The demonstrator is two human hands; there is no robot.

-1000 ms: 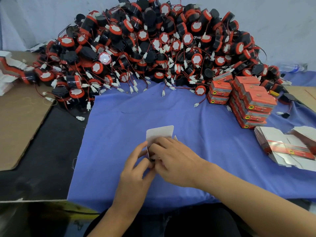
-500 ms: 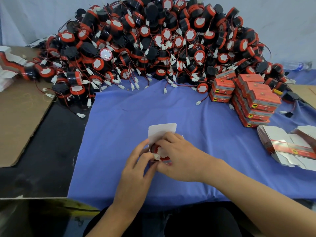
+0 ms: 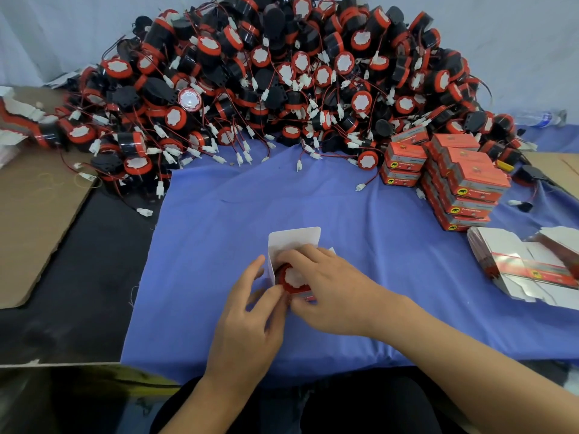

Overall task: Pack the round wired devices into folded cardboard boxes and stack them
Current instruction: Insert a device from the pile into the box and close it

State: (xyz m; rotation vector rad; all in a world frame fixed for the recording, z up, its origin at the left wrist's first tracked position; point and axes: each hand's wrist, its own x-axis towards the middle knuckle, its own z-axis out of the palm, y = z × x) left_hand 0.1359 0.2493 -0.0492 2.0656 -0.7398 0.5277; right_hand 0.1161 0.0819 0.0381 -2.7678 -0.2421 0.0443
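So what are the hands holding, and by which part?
The box with a device inside: left hand grips its near left corner, right hand curls round the device's rim.

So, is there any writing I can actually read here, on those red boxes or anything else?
Stacked red boxes: print beside a yellow round logo, too blurred to read.
Flat cartons: printed red band, unreadable.
Bottle: blue label, too small to read.
No text can be quoted.
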